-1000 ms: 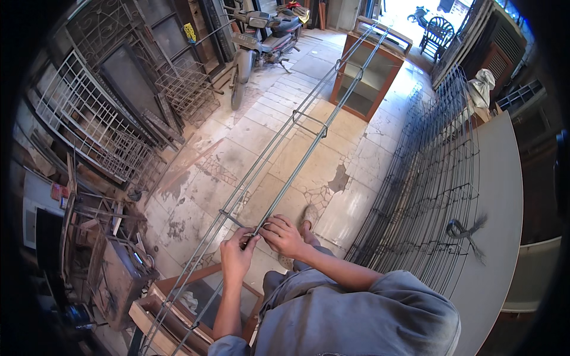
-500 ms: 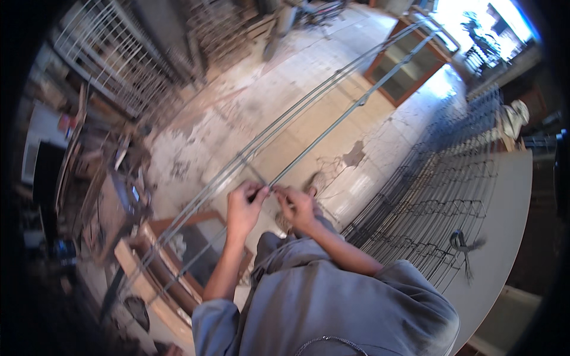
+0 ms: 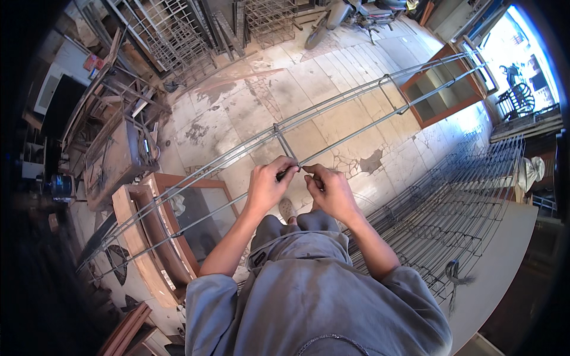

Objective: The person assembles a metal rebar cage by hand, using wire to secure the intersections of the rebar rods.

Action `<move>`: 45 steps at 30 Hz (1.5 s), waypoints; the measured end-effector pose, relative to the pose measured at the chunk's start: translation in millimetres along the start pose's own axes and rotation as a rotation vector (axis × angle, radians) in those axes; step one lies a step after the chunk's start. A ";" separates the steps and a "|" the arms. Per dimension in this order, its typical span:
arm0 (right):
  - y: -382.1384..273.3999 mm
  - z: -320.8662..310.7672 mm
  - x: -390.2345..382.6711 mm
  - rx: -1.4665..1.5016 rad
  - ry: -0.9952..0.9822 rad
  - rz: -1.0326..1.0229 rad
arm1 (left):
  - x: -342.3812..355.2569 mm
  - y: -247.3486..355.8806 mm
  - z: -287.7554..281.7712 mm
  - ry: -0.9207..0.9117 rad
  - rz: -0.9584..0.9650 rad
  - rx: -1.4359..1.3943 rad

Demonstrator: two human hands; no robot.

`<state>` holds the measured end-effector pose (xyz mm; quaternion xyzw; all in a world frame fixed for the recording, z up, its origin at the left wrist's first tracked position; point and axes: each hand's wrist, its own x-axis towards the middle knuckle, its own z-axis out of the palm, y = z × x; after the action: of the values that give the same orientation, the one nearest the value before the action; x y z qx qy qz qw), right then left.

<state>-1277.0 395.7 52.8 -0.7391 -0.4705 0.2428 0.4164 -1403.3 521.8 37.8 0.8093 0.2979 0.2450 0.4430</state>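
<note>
The long rebar cage [image 3: 332, 121] lies across a wooden frame [image 3: 155, 231] in front of the person, above the tiled floor [image 3: 332, 65]. The left hand [image 3: 268, 185] is closed around a small dark tool at the joint with a stirrup [image 3: 284, 144], and the right hand [image 3: 332, 191] pinches there something too thin to tell. The cage seems stiff, heavy and springy along its length, so it is best gripped on the long bars beside a stirrup.

Both hands are coming closer together on the steel rod frame [image 3: 332, 127]: the left hand [image 3: 267, 185] and right hand [image 3: 332, 193] now nearly touching.
</note>
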 end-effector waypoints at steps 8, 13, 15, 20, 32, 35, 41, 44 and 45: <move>-11.4 -9.5 14.6 -0.177 -0.048 -0.154 | -1.7 2.2 -3.5 -0.043 -0.051 0.101; -19.8 -12.6 15.5 -0.464 -0.164 -0.223 | -4.1 0.5 -2.4 -0.058 -0.043 0.113; -34.6 -16.7 19.1 -0.632 -0.277 -0.281 | -4.6 -5.0 -1.4 -0.030 -0.022 0.136; -74.6 -27.9 37.4 -0.974 -0.503 -0.583 | -7.9 -0.3 -1.8 -0.027 -0.003 0.154; -101.3 -6.9 117.6 -1.013 -0.590 -1.230 | -2.3 -15.6 -8.0 -0.129 -0.088 -0.080; -111.4 -4.9 110.5 -1.008 -0.453 -1.315 | -7.8 -39.2 6.0 0.122 0.079 0.073; -67.7 -51.0 65.2 -0.618 -0.127 -0.833 | 11.4 3.8 -18.3 -0.179 -0.193 -0.223; -31.9 -50.0 62.5 -0.381 -0.243 -0.406 | 10.8 -7.7 -10.5 -0.129 -0.183 -0.257; -19.0 -43.4 60.6 -0.330 -0.262 -0.383 | 9.7 -8.9 -9.7 -0.149 -0.190 -0.259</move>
<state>-1227.2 437.2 94.1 -0.6568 -0.6847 0.1732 0.2642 -1405.3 537.9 36.2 0.7294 0.3053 0.1777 0.5857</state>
